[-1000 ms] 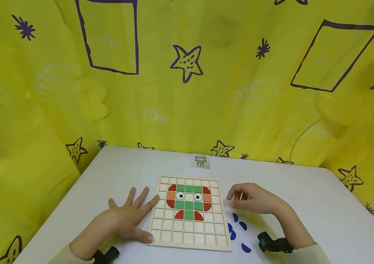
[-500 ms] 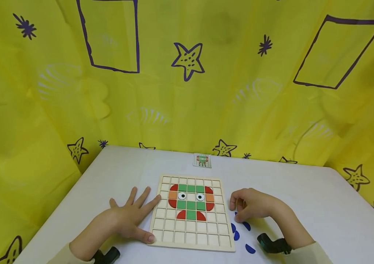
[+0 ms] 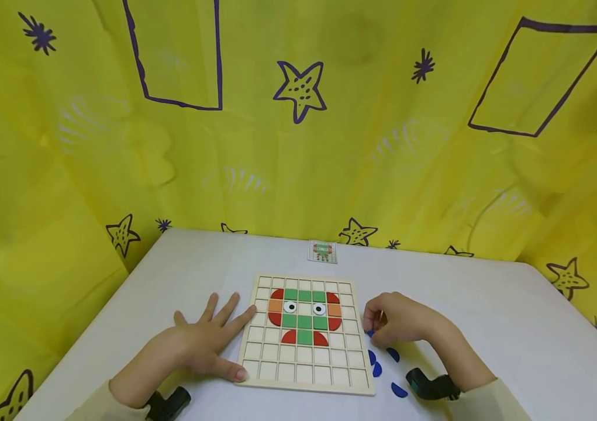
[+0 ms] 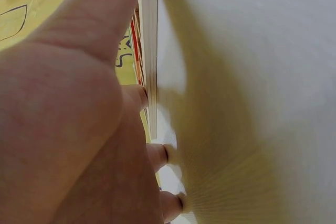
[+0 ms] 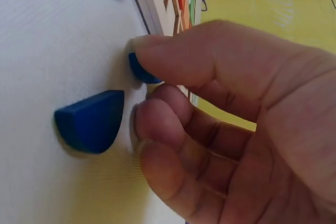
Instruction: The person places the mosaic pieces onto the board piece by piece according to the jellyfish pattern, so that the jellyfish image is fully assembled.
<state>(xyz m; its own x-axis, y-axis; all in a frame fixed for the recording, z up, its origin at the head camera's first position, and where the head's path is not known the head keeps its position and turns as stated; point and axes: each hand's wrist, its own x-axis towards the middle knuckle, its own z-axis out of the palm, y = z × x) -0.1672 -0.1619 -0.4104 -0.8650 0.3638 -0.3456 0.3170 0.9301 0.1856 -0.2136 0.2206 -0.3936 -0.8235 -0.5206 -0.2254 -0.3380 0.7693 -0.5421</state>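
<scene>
A wooden grid board lies on the table, with red, green and orange tiles and two eye discs forming a face-like figure. My left hand lies spread at its left side, thumb on the near left corner and a fingertip at the left edge. Beside the right edge, my right hand has its thumb and fingers curled around a small blue half-circle tile, pinching it at the table. In the right wrist view the thumb covers part of that tile. Another blue half-circle tile stands close to the fingertips.
Several loose blue tiles, one a half-circle tile, lie right of the board. A small pattern card lies at the table's back edge. Yellow cloth with drawn stars hangs behind the white table.
My right hand has come down toward the blue tiles, and its thumb and fingers have closed together around one. The left hand has stayed at the board. The head view has shifted slightly.
</scene>
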